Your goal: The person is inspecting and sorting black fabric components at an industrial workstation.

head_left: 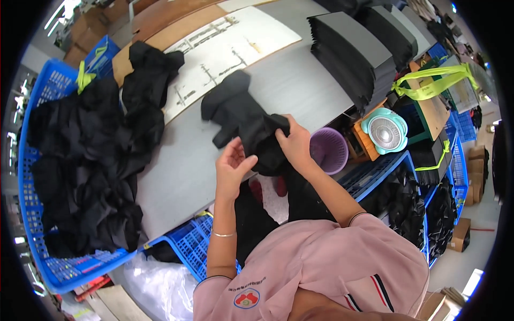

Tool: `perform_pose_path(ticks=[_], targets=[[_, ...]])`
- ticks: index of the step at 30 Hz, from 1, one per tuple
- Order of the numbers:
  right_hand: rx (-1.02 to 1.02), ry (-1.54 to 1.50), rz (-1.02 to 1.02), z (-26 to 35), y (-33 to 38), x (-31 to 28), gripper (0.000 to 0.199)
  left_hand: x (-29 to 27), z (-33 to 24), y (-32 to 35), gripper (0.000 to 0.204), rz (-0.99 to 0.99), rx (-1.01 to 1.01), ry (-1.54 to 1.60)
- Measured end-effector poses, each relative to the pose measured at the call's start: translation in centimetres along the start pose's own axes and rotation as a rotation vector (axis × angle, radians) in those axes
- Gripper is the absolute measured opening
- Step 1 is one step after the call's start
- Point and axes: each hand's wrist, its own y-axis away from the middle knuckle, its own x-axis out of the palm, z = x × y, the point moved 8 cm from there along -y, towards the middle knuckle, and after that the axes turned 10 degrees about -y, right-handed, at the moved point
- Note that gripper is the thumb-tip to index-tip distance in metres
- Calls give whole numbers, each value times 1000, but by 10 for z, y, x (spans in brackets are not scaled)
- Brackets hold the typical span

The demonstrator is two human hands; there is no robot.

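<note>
A black fabric piece (243, 115) lies partly on the grey table (176, 176), and its near end hangs over the edge in front of me. My right hand (297, 144) pinches its right side between thumb and fingers. Just left of the cloth, my left hand (234, 166) has its palm turned up, with fingers apart and nothing visible in it. The fabric's far left edge looks slightly blurred.
A blue basket (32, 187) heaped with black fabric stands at the left. Grey-black stacked sheets (350, 40) sit at the far right of the table, beyond a white board (235, 48). A purple bin (328, 151) and a turquoise fan (384, 131) are at the right.
</note>
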Motion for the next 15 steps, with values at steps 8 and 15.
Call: perform_pose_path(ticks=[8,15], targets=[[-70,201,192,8,9,15,40,9,32,-25,33,49,-81,99],[848,-959,481,-31,0,18,25,1,32,-27,27,115,-153,353]])
